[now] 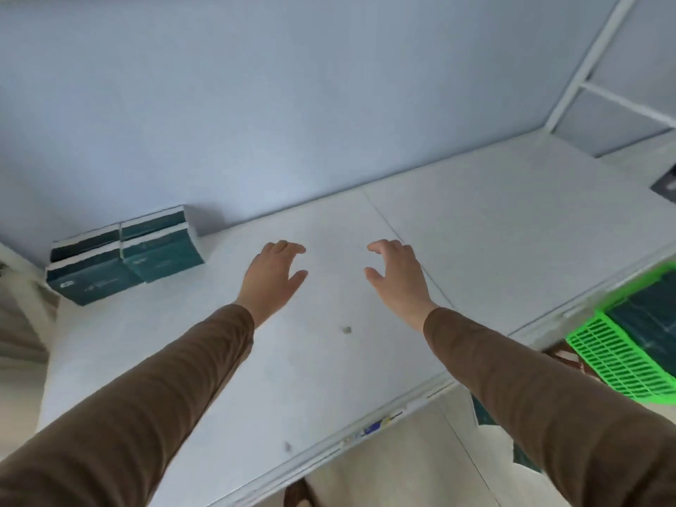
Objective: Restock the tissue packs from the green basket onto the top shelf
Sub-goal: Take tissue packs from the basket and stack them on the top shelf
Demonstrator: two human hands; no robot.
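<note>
Head view: both hands, left point(272, 276) and right point(397, 278), outstretched over shelf point(494, 228), fingers loosely spread, holding nothing.

No text can be read here. The teal tissue packs point(124, 256) on the top shelf point(475, 228) carry pale print, but it is too blurred to read.

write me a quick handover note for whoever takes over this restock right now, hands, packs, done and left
Left hand: open, fingers loosely curved, holding nothing, over the top shelf.
Right hand: the same, empty, beside the left.
Tissue packs: a block of dark green packs stands at the shelf's far left, against the wall.
Green basket: at the right edge, below shelf level, with dark packs inside.
Done: that first block is placed.
Left: fetch the basket's remaining packs and set them next to the block.
</note>
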